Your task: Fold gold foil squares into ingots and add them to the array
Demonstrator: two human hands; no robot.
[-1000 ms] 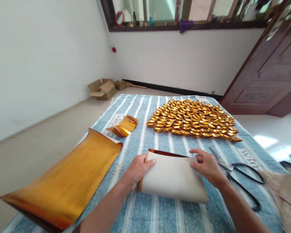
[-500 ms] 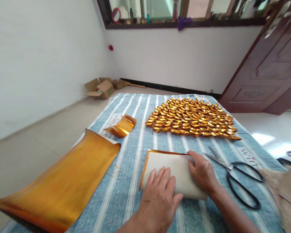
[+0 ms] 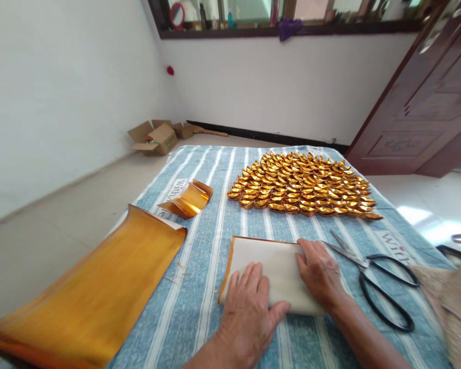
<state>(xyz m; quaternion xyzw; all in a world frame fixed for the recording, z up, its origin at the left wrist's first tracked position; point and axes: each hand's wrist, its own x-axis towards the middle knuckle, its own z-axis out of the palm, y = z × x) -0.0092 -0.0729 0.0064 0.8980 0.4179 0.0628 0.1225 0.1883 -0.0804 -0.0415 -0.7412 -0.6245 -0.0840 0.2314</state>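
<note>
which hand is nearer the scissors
Right. The right hand presses the folded paper just beside the scissors; the left hand lies on the paper's near side, farther away.

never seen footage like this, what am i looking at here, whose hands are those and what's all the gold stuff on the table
There is no machine here: a person wears a camera on the head, looking forward and down, so the two bare hands are the wearer's own. The left hand and right hand both press flat on a folded sheet of foil paper, white side up with a gold edge showing. Neither hand has a closed grip on anything. The striped blue cloth covers the table. On it lie a big cluster of folded gold paper ingots, a large gold foil sheet at the left, a smaller creased gold piece, and black-handled scissors at the right.
</note>
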